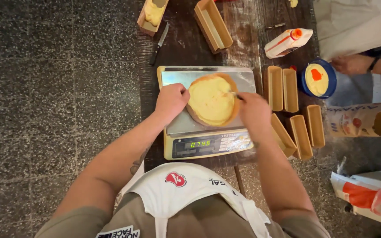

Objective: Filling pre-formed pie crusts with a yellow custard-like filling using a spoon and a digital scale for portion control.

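Dark wooden bench (186, 42), flour-dusted, over speckled stone floor (45, 88). Your left hand (171, 100) grips the round paper mould of batter (211, 100) on the scale (206, 132); your right hand (253, 112) pinches a thin utensil at its edge.

Pale yellow batter (211, 99) in a brown paper mould (233, 90), silver scale (177, 79), speckled grey floor (54, 88).
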